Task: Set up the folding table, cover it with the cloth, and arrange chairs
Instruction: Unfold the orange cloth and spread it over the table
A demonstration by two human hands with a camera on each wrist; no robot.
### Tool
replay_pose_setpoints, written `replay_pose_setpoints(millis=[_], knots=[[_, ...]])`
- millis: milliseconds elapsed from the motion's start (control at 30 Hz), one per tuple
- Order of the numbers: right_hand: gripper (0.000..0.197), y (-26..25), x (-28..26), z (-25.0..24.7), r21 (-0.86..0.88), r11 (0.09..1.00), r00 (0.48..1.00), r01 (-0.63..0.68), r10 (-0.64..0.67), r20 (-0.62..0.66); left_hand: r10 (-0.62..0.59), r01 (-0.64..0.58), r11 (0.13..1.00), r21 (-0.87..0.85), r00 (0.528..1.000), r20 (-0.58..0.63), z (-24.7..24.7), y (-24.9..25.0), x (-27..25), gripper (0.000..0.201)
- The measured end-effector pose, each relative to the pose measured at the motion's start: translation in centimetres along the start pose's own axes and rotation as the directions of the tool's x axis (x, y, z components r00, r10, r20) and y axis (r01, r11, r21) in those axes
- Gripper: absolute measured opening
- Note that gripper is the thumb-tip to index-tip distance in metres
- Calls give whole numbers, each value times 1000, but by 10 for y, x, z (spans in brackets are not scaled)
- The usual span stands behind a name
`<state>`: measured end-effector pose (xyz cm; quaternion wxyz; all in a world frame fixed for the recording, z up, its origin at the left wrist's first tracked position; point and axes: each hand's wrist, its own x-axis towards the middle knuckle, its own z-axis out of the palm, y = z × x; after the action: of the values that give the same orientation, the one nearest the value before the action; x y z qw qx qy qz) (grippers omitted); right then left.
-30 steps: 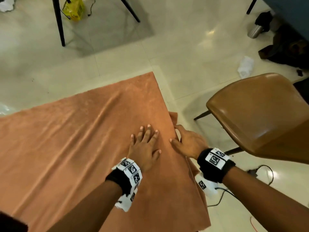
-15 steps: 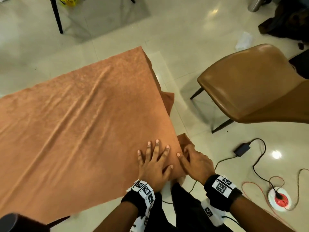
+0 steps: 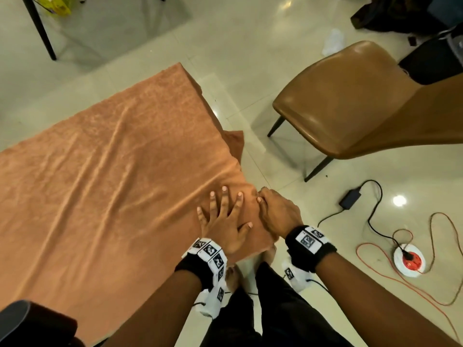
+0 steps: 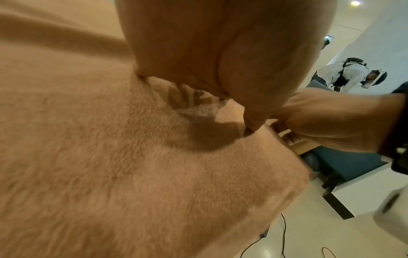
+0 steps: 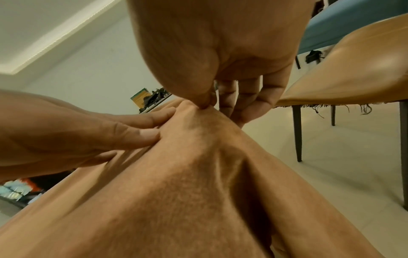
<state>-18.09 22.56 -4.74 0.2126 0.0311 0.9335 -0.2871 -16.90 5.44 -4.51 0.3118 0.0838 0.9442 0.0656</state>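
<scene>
An orange-brown cloth [image 3: 105, 186] covers the table, which is hidden beneath it. My left hand [image 3: 224, 216] lies flat on the cloth [image 4: 110, 157] near the table's near right corner, fingers spread and straight. My right hand [image 3: 274, 211] is at that corner's edge, its thumb and forefinger pinching a fold of the cloth [image 5: 198, 157], as the right wrist view shows. A tan leather chair [image 3: 355, 101] with dark legs stands to the right of the table, about a step away. A second dark chair edge [image 3: 22, 321] shows at the bottom left.
On the tiled floor to the right lie a black power adapter [image 3: 349, 197] with its cable, an orange cord and a round white-red socket [image 3: 408, 259]. Black table legs [image 3: 40, 28] stand at the far left. Clothing and bags [image 3: 390, 13] lie at the far right. My legs are right at the corner.
Both hands have slid along the right edge of the cloth toward the near corner. The right hand now pinches the cloth at the corner. My view shifted back, showing the floor cables.
</scene>
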Motion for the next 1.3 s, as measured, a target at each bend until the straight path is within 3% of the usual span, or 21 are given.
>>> replay_pose_setpoints(millis=[133,267,367,433,500,600,733,900,967,1100,1200,1300], knots=[[20,-2,13,-1,7,996,996,-87,87,1,22,-21,1000,-22,999,48,-17,6,6,79],[23,4,2,-7,-11,991,991,-130,130,22,96,-89,994,-70,991,97,-11,10,-23,78],[24,9,-2,-17,-33,993,994,-112,112,6,69,-67,990,-125,998,9,-9,2,-31,75],[22,7,7,-26,-37,997,998,-62,63,31,7,-39,980,-193,986,-165,-21,-12,-20,67],[19,0,25,-34,-13,1000,998,15,-15,66,-42,-7,981,-193,968,-248,-37,-30,-2,69],[29,-21,62,-42,-16,984,980,180,-178,90,-75,53,992,-114,979,-191,-60,-56,30,73],[50,-65,122,-37,-97,917,919,388,-377,116,-198,186,979,-87,966,-169,-87,-95,70,83],[65,-131,212,-35,-233,856,882,461,-415,221,-281,260,958,-122,936,-213,-122,-139,109,87],[66,-157,259,-44,-279,842,883,463,-411,225,-285,264,957,-122,936,-209,-139,-158,128,86],[58,-193,348,-67,-217,917,943,333,-329,58,-285,260,953,-156,943,-171,-172,-190,166,86],[53,-207,397,-83,-141,970,980,200,-194,50,-266,248,950,-191,961,-79,-189,-203,187,91],[45,-211,429,-85,-167,973,987,162,-157,42,-270,254,935,-245,962,-32,-196,-208,198,98]])
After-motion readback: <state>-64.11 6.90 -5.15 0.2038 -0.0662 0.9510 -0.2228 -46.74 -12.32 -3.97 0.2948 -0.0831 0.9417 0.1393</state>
